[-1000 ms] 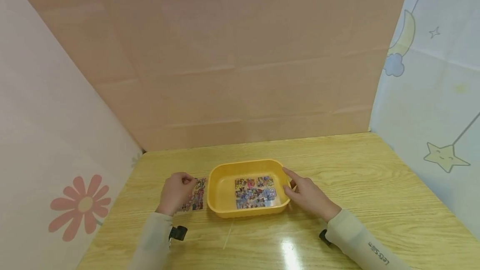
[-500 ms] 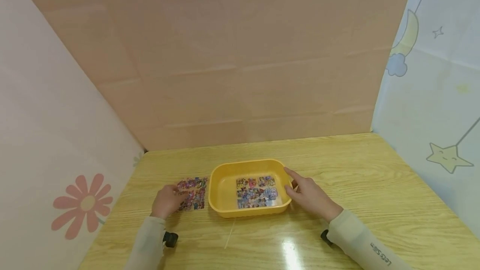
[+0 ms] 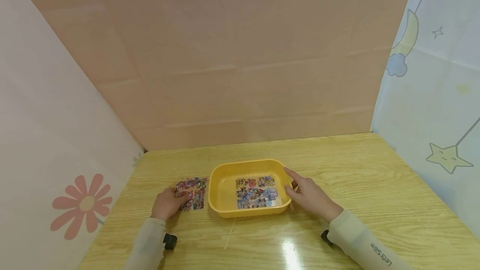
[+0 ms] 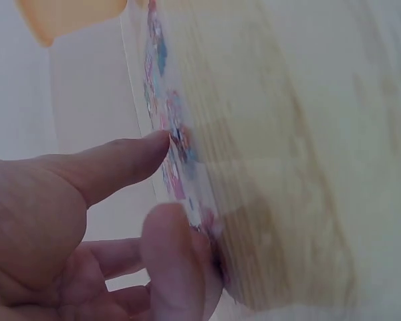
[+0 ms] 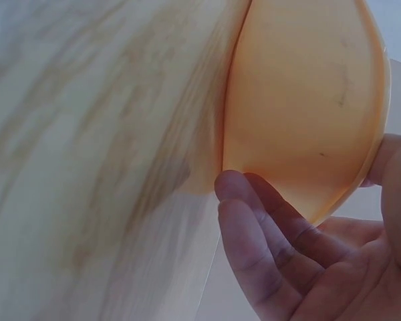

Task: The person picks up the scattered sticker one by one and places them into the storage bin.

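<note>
My left hand rests at the left edge of a clear sticker sheet with colourful prints, lying on the table. In the left wrist view, the thumb touches the sheet's printed top, while the other fingers bend near its edge, apart from the thumb. My right hand holds the right end of a yellow plastic tray, thumb at the rim and fingers against the outer wall, as the right wrist view shows. A second sticker sheet lies flat inside the tray.
Wood-grain table all around, with a thin pale strip in front of the tray. A plain brownish backdrop stands behind. Patterned white panels close off both sides.
My left hand has drawn back leftward from the sheet's upper part to its left edge, its fingers spreading from a pinch. The right hand keeps its hold on the tray.
</note>
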Demonstrator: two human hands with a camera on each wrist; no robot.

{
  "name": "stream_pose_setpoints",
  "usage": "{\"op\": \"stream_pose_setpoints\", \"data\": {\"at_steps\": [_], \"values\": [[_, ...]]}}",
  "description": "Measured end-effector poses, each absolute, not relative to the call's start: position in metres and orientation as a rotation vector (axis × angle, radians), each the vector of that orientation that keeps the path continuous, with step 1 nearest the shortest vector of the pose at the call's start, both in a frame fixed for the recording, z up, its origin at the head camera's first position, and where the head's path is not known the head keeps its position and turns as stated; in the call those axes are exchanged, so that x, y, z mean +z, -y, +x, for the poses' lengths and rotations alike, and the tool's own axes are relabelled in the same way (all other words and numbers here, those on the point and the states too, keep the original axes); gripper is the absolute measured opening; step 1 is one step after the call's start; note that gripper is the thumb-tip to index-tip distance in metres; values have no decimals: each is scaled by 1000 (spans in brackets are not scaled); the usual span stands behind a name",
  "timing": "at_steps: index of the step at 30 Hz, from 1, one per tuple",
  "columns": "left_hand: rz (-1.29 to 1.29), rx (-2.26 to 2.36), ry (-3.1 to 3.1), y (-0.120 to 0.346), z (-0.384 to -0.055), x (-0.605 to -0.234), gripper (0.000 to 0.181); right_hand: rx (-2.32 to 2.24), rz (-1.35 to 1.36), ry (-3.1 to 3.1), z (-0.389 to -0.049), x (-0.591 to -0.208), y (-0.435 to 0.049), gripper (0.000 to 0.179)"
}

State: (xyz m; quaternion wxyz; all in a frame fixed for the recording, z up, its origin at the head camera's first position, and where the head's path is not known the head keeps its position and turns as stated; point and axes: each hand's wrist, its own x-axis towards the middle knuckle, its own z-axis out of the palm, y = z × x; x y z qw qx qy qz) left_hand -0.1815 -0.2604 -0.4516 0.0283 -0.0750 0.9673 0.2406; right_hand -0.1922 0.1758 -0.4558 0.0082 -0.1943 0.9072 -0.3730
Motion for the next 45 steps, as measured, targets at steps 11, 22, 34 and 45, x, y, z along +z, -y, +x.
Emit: {"op": "stream_pose_setpoints", "data": {"at_steps": [11, 22, 34, 45], "values": [[-278, 617, -2990, 261, -181, -449, 63, -1161, -605, -2839, -192, -458, -177, 60], [-350, 473, -3004, 257, -184, -446, 60, -1154, -602, -2847, -192, -456, -176, 60], [-359, 558, -3010, 256, -181, -444, 62, -1151, -583, -2840, -192, -456, -175, 60], [-363, 644, -3025, 256, -181, -445, 70, -1158, -597, -2834, -192, -458, -177, 60]]}}
